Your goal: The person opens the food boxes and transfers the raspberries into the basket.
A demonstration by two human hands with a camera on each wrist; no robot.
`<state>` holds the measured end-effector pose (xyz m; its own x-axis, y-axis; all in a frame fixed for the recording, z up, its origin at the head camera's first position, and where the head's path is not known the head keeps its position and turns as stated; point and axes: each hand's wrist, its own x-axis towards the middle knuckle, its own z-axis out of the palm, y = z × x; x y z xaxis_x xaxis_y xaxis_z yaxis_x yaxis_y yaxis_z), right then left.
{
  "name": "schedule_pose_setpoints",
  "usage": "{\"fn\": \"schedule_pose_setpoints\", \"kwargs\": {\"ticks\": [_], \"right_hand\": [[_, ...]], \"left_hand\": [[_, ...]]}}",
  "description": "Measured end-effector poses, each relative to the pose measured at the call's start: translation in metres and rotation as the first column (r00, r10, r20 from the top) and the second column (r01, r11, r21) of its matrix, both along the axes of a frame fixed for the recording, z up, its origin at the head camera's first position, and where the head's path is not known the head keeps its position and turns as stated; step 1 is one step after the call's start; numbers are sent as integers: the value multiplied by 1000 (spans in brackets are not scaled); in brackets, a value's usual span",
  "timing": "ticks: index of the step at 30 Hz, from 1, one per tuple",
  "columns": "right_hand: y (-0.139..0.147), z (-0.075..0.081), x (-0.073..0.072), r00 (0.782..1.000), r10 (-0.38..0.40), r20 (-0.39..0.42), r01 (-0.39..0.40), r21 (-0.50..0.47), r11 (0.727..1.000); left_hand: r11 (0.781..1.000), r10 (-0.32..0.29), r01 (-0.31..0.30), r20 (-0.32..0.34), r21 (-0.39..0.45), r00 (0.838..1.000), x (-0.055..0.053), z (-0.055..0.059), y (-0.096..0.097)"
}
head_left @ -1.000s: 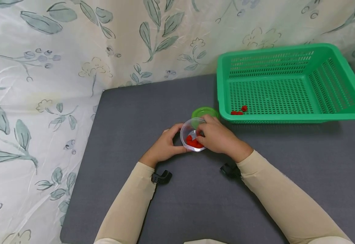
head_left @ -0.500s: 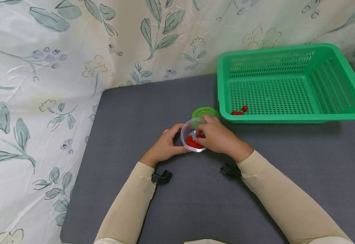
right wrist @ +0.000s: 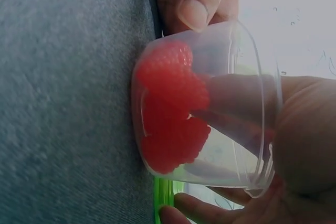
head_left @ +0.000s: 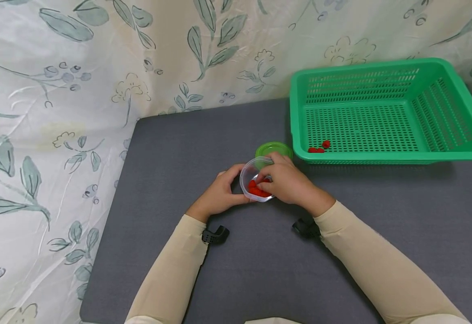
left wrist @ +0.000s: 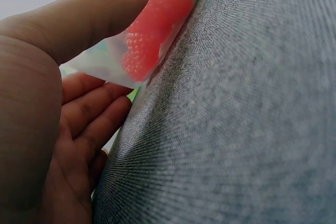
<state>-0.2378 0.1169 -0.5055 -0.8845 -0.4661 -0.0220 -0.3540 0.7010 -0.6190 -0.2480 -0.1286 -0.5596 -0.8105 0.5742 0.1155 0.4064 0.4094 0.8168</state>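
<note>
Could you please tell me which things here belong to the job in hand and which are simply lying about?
Belonging to the job:
clear plastic cup, held by the left hand
red raspberries inside, with the right hand reaching in
probably the green lid and green basket, which holds more raspberries

Apparently just there:
floral-print sheet behind the gray table
black wrist cameras

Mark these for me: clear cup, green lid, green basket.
Clear cup point(right wrist: 216, 51): right wrist view, on its see-through side wall.
Green lid point(head_left: 270, 147): head view, on its uncovered far part.
Green basket point(head_left: 365, 126): head view, on a bare part of its perforated floor.
</note>
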Motion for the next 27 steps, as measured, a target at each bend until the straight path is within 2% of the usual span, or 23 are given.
{"fn": "schedule_pose_setpoints", "kwargs": {"ticks": [3,8,27], "right_hand": [[0,-1,1,1000,3,-10,-3,-26,1000],[0,-1,1,1000,4,6,-4,-54,999],[-2,4,5,999,31,16,-32,30,999]], "left_hand": [[1000,10,-10,10,-14,1000,2,4,1],[1000,20,-20,16,-24,1000,3,4,2],[999,9,-8,12,-51,1000,1,4,3]]}}
